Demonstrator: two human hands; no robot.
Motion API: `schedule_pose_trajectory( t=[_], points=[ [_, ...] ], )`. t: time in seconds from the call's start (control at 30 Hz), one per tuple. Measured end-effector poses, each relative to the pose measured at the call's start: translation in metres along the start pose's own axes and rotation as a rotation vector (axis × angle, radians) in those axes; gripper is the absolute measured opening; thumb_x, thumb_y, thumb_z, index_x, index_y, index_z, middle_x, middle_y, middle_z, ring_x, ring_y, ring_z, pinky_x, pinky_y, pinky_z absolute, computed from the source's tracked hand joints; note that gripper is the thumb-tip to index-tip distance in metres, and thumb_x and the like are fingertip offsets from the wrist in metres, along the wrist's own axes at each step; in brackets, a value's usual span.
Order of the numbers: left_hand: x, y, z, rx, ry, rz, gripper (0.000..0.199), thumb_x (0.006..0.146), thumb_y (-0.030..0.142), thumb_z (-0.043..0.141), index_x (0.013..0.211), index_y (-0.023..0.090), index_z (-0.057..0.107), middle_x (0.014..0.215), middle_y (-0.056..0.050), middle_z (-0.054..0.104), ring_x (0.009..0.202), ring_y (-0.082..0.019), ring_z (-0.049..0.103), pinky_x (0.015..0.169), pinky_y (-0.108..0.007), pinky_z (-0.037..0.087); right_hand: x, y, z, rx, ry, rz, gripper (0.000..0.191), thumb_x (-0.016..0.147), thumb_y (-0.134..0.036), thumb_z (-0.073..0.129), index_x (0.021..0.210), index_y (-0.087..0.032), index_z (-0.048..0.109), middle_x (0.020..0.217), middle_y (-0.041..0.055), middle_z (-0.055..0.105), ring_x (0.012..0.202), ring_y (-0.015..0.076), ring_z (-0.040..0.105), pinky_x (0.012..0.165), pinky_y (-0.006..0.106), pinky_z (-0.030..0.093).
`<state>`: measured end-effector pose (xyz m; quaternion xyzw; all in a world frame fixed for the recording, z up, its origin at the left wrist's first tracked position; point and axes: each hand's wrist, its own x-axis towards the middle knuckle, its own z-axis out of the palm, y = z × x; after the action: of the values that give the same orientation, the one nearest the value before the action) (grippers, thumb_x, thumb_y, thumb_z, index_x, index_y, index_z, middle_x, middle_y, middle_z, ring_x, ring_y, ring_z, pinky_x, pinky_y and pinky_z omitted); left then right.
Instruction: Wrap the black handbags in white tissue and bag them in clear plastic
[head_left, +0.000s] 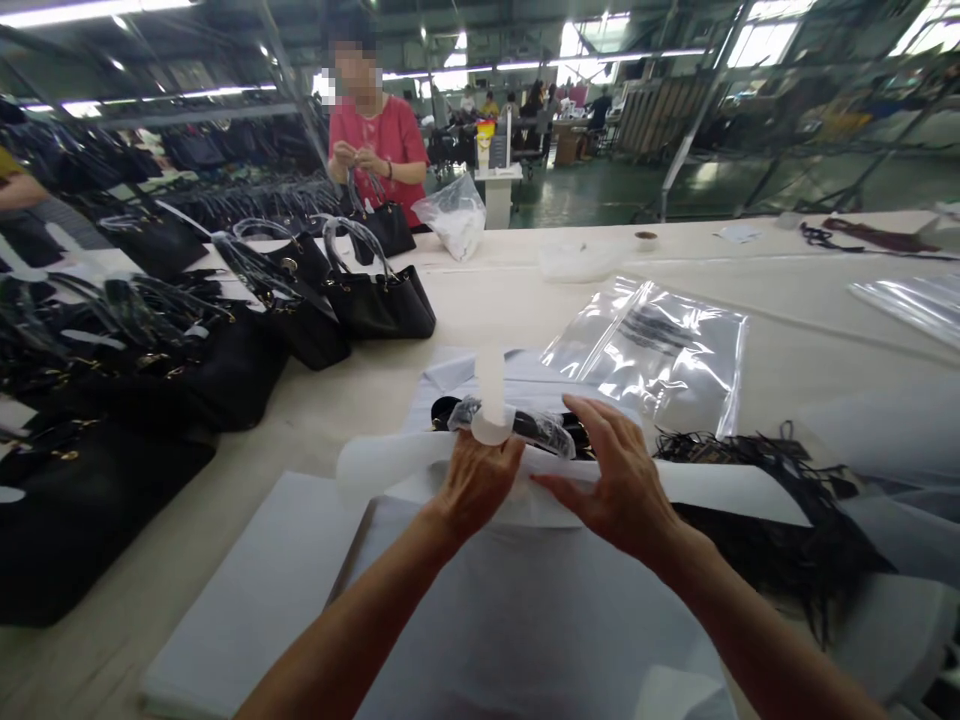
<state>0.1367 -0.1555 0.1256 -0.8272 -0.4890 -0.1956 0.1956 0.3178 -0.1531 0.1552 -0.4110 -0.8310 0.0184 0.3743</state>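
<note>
One wrapped handle [538,428] lies crosswise; the left hand [484,474] curls at its middle, grip hidden, while the right hand [626,485], apart, spreads open beside its right end

Left hand [484,478] closed against plastic-wrapped handle [546,430] and white strip [491,385]; which it grips is unclear. Right hand [619,480] open, fingers spread, beside the handle's right end. Clear plastic bags [667,350] lie flat beyond. Black handbags [386,305] stand at left; black cords [795,520], apparently loose, lie at right.
</note>
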Motion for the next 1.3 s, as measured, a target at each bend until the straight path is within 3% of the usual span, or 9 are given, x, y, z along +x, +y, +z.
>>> schedule_pose_trajectory(
  t=[0.17,0.33,0.47,0.57,0.67,0.8,0.97,1.13,1.3],
  points=[
    [0.019,-0.008,0.017,-0.009,-0.054,0.001,0.019,0.083,0.008,0.046,0.08,0.014,0.064,0.07,-0.007,0.065,0.066,-0.023,0.059,0.062,-0.034,0.046,0.03,0.006,0.028,0.015,-0.142,0.108,0.072,0.071,-0.018,0.063,0.137,-0.019,0.034,0.097,0.0076,0.068,0.088,0.0249,0.062,0.083,0.041,0.047],
    [0.028,-0.016,0.031,-0.005,-0.033,0.016,0.019,0.081,0.006,0.046,0.073,0.011,0.063,0.066,-0.008,0.063,0.065,-0.022,0.06,0.065,-0.034,0.048,0.029,0.018,0.04,-0.06,-0.214,0.145,0.066,0.07,-0.02,0.061,0.133,-0.019,0.04,0.094,0.0078,0.069,0.083,0.0243,0.063,0.076,0.037,0.048],
    [0.012,-0.008,0.031,-0.011,0.187,0.017,0.018,0.084,0.007,0.044,0.087,0.01,0.061,0.078,-0.011,0.065,0.079,-0.024,0.061,0.076,-0.038,0.048,0.028,0.024,0.048,-0.087,-0.177,0.184,0.048,0.073,-0.02,0.055,0.121,-0.018,0.05,0.093,0.0078,0.07,0.083,0.0239,0.064,0.075,0.035,0.048],
    [-0.01,0.005,0.034,-0.094,0.322,0.123,0.024,0.086,0.009,0.044,0.107,0.008,0.056,0.096,-0.013,0.064,0.101,-0.024,0.057,0.089,-0.038,0.044,0.029,0.027,0.052,-0.062,-0.132,0.232,0.043,0.072,-0.017,0.053,0.115,-0.02,0.053,0.095,0.0062,0.07,0.083,0.0226,0.065,0.074,0.032,0.048],
    [-0.023,0.013,0.046,-0.106,0.189,0.112,0.032,0.09,0.015,0.041,0.119,0.006,0.049,0.113,-0.016,0.061,0.117,-0.026,0.049,0.097,-0.038,0.041,0.029,0.028,0.053,-0.032,-0.11,0.216,0.039,0.072,-0.015,0.053,0.111,-0.019,0.054,0.096,0.0066,0.07,0.084,0.0229,0.065,0.074,0.033,0.048],
    [-0.018,0.011,0.063,-0.115,0.018,0.006,0.05,0.09,0.041,0.047,0.122,0.003,0.046,0.118,-0.021,0.058,0.115,-0.032,0.051,0.097,-0.044,0.04,0.027,0.025,0.05,0.03,-0.08,0.118,0.028,0.075,-0.015,0.052,0.102,-0.019,0.058,0.094,0.0074,0.07,0.084,0.0227,0.064,0.076,0.035,0.046],
    [0.0,-0.001,0.07,-0.173,-0.07,0.015,0.05,0.087,0.032,0.049,0.128,0.005,0.041,0.127,-0.023,0.05,0.125,-0.033,0.041,0.103,-0.05,0.033,0.024,0.02,0.048,0.25,0.016,0.054,0.011,0.079,-0.016,0.048,0.08,-0.019,0.058,0.074,0.004,0.065,0.07,0.0174,0.058,0.068,0.03,0.044],
    [0.011,-0.009,0.065,-0.103,-0.093,0.11,0.025,0.083,0.028,0.053,0.1,0.011,0.058,0.094,-0.014,0.062,0.094,-0.03,0.057,0.086,-0.047,0.045,0.016,0.013,0.046,0.539,0.029,0.199,0.004,0.075,-0.019,0.053,0.075,-0.019,0.057,0.063,-0.0015,0.058,0.059,0.012,0.05,0.057,0.024,0.041],
    [0.005,-0.01,0.043,-0.116,-0.148,0.136,0.017,0.083,0.035,0.053,0.08,0.019,0.057,0.072,-0.004,0.057,0.069,-0.022,0.054,0.068,-0.038,0.044,0.003,0.002,0.038,0.775,0.056,0.343,0.011,0.077,-0.027,0.053,0.07,-0.019,0.054,0.057,-0.0039,0.051,0.053,0.0094,0.044,0.051,0.021,0.037]
  ],
)
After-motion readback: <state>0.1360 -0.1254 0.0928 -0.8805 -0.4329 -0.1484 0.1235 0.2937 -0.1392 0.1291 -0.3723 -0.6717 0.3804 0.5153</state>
